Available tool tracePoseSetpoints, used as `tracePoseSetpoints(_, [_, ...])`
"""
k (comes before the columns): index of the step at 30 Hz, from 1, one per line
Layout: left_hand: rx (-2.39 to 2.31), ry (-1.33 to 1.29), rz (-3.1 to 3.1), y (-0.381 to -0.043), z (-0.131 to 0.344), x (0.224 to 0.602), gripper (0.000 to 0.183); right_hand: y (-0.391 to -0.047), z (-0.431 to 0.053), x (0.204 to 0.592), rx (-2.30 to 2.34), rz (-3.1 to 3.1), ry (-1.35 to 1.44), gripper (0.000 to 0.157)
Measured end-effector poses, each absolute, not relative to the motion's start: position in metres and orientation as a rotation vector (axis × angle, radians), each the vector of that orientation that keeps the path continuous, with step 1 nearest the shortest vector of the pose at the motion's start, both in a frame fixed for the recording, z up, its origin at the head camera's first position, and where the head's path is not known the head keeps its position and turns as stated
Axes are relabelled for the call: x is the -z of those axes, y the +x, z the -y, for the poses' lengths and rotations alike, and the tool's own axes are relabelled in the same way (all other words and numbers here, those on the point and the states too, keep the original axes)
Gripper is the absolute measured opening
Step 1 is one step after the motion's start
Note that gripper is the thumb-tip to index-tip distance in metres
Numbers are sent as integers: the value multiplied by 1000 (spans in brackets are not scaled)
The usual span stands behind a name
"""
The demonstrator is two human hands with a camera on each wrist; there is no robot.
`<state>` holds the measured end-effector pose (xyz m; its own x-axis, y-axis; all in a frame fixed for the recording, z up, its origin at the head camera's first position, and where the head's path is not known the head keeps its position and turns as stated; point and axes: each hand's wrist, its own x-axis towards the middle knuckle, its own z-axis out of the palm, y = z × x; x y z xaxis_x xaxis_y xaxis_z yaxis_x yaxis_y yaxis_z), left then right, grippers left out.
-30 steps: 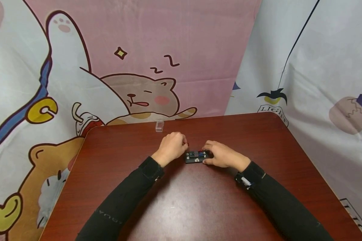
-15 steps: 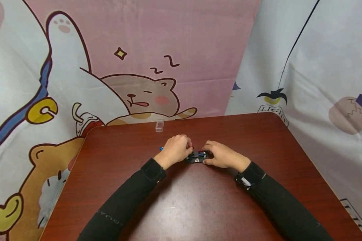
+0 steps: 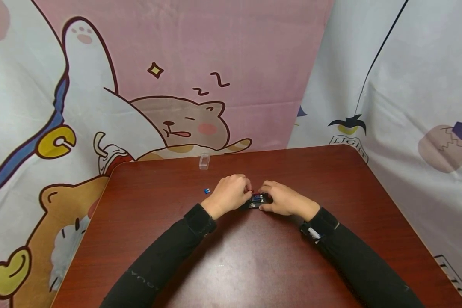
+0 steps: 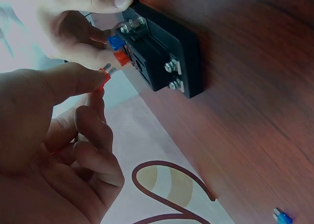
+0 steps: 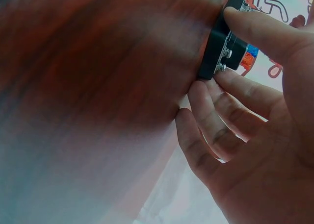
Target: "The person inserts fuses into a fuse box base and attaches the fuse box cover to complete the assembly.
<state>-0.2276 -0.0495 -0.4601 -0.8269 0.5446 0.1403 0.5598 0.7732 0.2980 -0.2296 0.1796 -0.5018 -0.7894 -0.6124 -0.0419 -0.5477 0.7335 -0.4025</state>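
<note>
My left hand [image 3: 231,192] pinches a red blade fuse [image 4: 104,78] between thumb and forefinger. Its metal prongs point toward a black fuse block [image 4: 181,52] and stand apart from it. A blue fuse [image 4: 116,41] and an orange-red fuse [image 4: 122,57] sit side by side in the block, which has silver screw terminals [image 4: 170,66] at its end. At the block's right end, my right hand [image 3: 286,199] grips it, thumb on the near edge and fingers at the far side. In the head view, my left hand covers the block's left part.
One loose blue fuse [image 3: 207,191] lies on the brown table [image 3: 231,256], left of my left hand. Farther back, near the table's rear edge, stands a small clear plastic cover [image 3: 204,162]. A printed cloth [image 3: 262,64] hangs behind the table.
My left hand has moved a little to the right, over the fuse block's left part. The loose blue fuse has come into view behind it. My right hand stays in place on the block.
</note>
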Motion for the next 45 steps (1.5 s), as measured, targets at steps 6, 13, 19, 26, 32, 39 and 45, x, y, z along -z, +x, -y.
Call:
tracePoseSetpoints(6, [485,-917,2910,-227,49,461,10,-230,-180,505,562,-2772,-947,45])
tracePoseSetpoints(13, [443,-915,2926,-229,51,464,8,-231,-180,505,536,-2785,-951,47])
tracePoseSetpoints(19, [422,-888,2954,-229,54,466,9,-231,-180,504,527,-2780,-931,49])
tracePoseSetpoints(26, [438,-889,2951,-231,58,468,9,-230,-179,504,536,-2766,-914,49])
tracePoseSetpoints(32, [425,-892,2971,-232,59,466,10,-229,-180,504,543,-2763,-894,49])
tracePoseSetpoints(39, [403,-900,2970,-231,60,467,10,-230,-180,505,522,-2769,-899,52])
tracePoseSetpoints(45, [402,-904,2973,-232,60,467,10,-230,-180,505,526,-2773,-908,51])
